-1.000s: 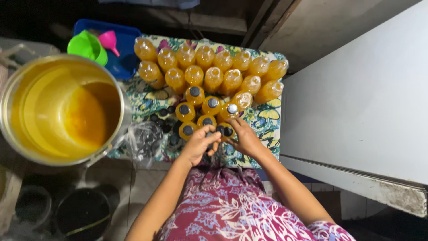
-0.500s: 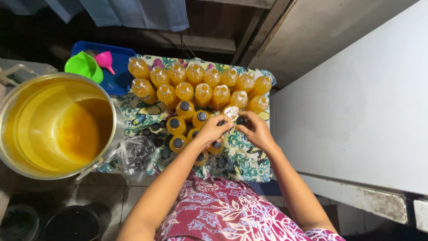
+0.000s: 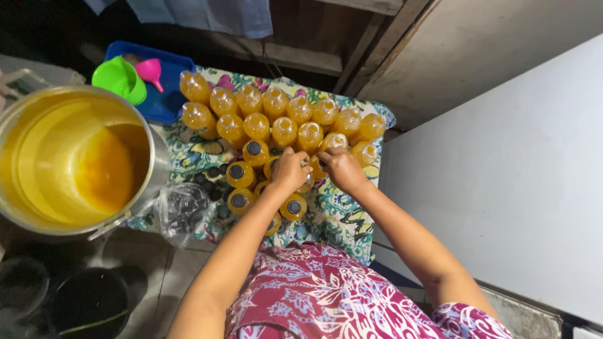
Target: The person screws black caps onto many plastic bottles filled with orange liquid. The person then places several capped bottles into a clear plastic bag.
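Centrally, both hands sit among the bottles point(image 3: 284, 130) on the floral cloth point(image 3: 188, 157). Left hand point(image 3: 290, 171) is curled over one bottle top, fingers closed; what they pinch cannot be told, being hidden under the knuckles. Right hand point(image 3: 339, 168) lies just beside it at 3 o'clock, fingers bent onto a neighbouring top; its hold likewise cannot be told. Bottles hold orange liquid and stand upright in rows, touching. Those at 12 o'clock of the hands show bare mouths; several at 9 and 6 o'clock carry dark caps point(image 3: 237, 171). Loose caps lie on the cloth at 8 o'clock, near a clear bag point(image 3: 179, 210). Pot point(image 3: 19, 113) of yellow liquid stands at 9 o'clock, well apart. Blue tray point(image 3: 164, 103) at 10 o'clock holds a green funnel point(image 3: 119, 78) and a pink funnel point(image 3: 151, 70)
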Demonstrator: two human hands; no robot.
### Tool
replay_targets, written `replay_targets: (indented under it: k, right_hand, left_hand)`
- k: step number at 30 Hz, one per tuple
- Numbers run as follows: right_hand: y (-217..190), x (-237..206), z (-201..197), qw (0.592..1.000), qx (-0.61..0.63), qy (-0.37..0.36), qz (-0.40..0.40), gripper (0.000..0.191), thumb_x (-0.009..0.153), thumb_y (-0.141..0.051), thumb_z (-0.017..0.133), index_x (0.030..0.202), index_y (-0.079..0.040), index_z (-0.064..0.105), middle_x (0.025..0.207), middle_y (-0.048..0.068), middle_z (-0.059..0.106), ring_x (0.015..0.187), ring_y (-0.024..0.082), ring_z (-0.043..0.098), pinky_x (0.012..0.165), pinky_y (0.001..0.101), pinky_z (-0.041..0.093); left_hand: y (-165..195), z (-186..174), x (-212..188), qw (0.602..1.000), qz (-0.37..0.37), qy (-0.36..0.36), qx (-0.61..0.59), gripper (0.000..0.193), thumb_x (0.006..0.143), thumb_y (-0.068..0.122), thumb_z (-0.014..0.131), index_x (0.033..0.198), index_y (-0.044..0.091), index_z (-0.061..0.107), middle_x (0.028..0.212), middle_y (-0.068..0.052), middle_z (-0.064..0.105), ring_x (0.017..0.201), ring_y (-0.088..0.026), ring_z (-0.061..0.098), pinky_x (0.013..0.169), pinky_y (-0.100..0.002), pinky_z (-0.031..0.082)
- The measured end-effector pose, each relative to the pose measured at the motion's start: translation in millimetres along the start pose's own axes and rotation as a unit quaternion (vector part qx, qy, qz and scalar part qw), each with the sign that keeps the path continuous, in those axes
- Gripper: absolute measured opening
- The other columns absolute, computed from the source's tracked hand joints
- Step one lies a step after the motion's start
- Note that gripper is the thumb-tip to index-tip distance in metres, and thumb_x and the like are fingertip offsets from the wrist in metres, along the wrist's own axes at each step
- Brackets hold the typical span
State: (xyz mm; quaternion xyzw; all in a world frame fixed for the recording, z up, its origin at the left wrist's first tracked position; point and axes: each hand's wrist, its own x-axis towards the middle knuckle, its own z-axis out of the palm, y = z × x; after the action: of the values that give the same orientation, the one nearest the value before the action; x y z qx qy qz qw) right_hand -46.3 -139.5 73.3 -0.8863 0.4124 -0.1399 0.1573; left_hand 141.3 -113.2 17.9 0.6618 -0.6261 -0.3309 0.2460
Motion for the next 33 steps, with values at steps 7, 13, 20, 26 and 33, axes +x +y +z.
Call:
replay_targets:
  k: [7, 13, 20, 26, 33]
  right_hand:
    - [14.3, 0.5, 12.4, 1.000, -0.003, -0.020, 0.002, 0.019, 0.078, -0.002, 0.074, 0.097, -0.007, 0.071, 0.089, 0.016, 0.067, 0.091, 0.037, 0.068, 0.078, 0.0471, 0.056]
    - [20.2, 6.6, 17.7, 0.998, 0.043, -0.041, 0.033, 0.026, 0.073, -0.013, 0.079, 0.093, -0.002, 0.067, 0.084, 0.019, 0.067, 0.080, 0.042, 0.069, 0.073, 0.0502, 0.056]
    - [15.4, -1.7, 19.0, 0.997, 0.026, -0.043, 0.056, 0.044, 0.071, -0.014, 0.082, 0.105, 0.004, 0.060, 0.100, 0.028, 0.064, 0.082, 0.048, 0.066, 0.070, 0.0528, 0.055]
    - [13.6, -30.1, 3.3, 0.995, 0.064, -0.025, 0.072, 0.041, 0.072, -0.015, 0.083, 0.101, 0.002, 0.062, 0.099, 0.025, 0.064, 0.086, 0.046, 0.067, 0.076, 0.0506, 0.056]
    - [8.2, -78.0, -24.6, 0.991, 0.046, -0.100, 0.079, 0.038, 0.072, -0.010, 0.082, 0.103, 0.000, 0.063, 0.098, 0.021, 0.063, 0.088, 0.044, 0.067, 0.077, 0.0492, 0.056]
  left_hand:
    - [-8.0, 20.6, 4.8, 0.999, -0.030, -0.037, 0.022, 0.029, 0.079, 0.024, 0.083, 0.106, 0.015, 0.077, 0.111, -0.019, 0.063, 0.103, -0.041, 0.064, 0.088, -0.048, 0.052]
    - [-3.7, 22.1, 9.8, 0.998, -0.039, -0.037, 0.010, 0.028, 0.080, 0.022, 0.082, 0.107, 0.015, 0.077, 0.113, -0.019, 0.062, 0.104, -0.041, 0.063, 0.089, -0.048, 0.052]
    - [7.3, 4.0, 3.6, 1.000, -0.003, 0.012, -0.019, 0.023, 0.080, 0.015, 0.081, 0.102, 0.011, 0.075, 0.105, -0.020, 0.062, 0.097, -0.041, 0.064, 0.084, -0.048, 0.053]
    - [45.1, 15.0, -26.3, 0.986, 0.070, 0.080, -0.132, 0.026, 0.080, 0.012, 0.079, 0.105, 0.010, 0.073, 0.103, -0.019, 0.065, 0.097, -0.039, 0.066, 0.085, -0.046, 0.054]
    - [41.5, 109.2, -84.7, 0.985, -0.030, -0.001, -0.170, 0.054, 0.075, 0.011, 0.081, 0.128, 0.010, 0.068, 0.125, -0.023, 0.067, 0.119, -0.040, 0.061, 0.102, -0.044, 0.049]
